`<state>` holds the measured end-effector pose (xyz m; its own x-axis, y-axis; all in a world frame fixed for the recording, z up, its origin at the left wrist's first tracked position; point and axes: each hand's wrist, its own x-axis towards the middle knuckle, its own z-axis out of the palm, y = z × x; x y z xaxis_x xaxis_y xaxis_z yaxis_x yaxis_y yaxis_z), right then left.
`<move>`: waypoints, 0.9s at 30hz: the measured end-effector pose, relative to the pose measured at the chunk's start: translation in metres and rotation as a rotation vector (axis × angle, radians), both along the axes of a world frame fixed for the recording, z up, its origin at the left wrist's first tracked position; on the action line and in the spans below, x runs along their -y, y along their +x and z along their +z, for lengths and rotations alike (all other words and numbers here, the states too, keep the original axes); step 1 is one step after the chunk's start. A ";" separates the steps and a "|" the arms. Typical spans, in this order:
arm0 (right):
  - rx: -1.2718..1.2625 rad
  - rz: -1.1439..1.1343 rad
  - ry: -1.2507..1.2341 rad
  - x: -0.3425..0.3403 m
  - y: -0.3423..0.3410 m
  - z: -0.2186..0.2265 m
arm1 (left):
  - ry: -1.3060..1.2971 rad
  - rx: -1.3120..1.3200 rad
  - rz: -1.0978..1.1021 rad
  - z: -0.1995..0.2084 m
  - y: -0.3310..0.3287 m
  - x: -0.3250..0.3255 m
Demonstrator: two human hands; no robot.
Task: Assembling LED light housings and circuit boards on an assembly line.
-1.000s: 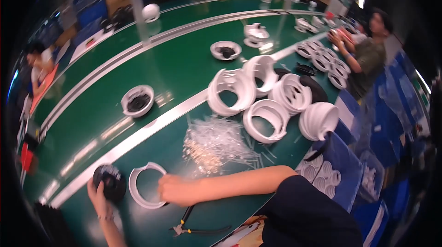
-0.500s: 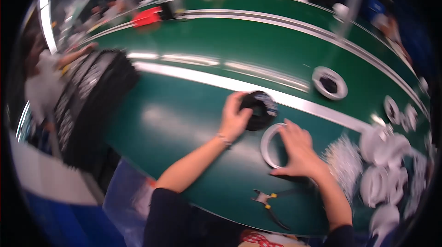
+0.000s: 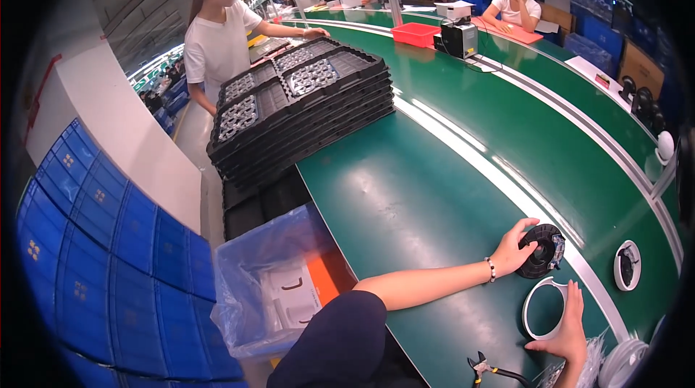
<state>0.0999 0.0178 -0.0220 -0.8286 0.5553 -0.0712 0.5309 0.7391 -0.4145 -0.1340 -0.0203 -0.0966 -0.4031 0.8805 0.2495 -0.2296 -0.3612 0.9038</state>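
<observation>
My left hand (image 3: 512,253) is closed on the edge of a round black disc (image 3: 536,266), which has a small circuit board (image 3: 558,249) at its right side. Just nearer to me, a white plastic ring (image 3: 526,313) stands tilted over the green table, gripped at its right side between the thumb and fingers of my right hand (image 3: 570,331). The ring and the disc are close together but look apart. Diagonal cutters (image 3: 491,368) with black and yellow handles lie on the table below the ring. Clear plastic strips (image 3: 592,363) lie beside my right wrist, partly hidden.
Stacked black trays (image 3: 304,127) of metallic parts stand at the far left, a person (image 3: 221,40) beside them. A lined bin (image 3: 250,301) is left of the table, near blue crates (image 3: 130,258). Another white ring (image 3: 627,266) rests on the green conveyor (image 3: 492,120); more white rings (image 3: 622,366) lie lower right.
The view has swung left, so my hands and the table things now appear farther right and lower. Both hands keep their hold on the disc and the ring.
</observation>
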 end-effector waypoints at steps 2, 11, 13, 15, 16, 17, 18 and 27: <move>-0.014 -0.008 0.025 0.004 -0.006 -0.005 | 0.002 0.001 0.008 0.002 0.000 0.000; -0.326 -0.191 -0.115 -0.002 -0.004 0.000 | -0.077 0.091 0.054 0.003 -0.003 0.001; -0.563 -0.198 -0.200 -0.004 -0.010 0.003 | -0.075 0.105 0.100 0.009 -0.003 0.005; -0.782 -0.245 -0.383 0.000 -0.018 0.002 | -0.063 0.118 0.100 0.008 0.002 0.007; -0.782 -0.246 -0.381 0.001 -0.022 0.001 | -0.043 0.125 0.064 0.005 0.006 0.007; -0.848 -0.285 -0.452 0.003 -0.027 -0.001 | -0.015 0.106 0.051 0.004 0.011 0.006; -0.914 -0.324 -0.524 0.006 -0.032 -0.002 | -0.033 0.128 -0.012 0.003 0.016 0.006; -0.835 -0.200 -0.200 0.031 -0.066 -0.008 | -0.038 0.438 -0.587 0.006 0.016 0.018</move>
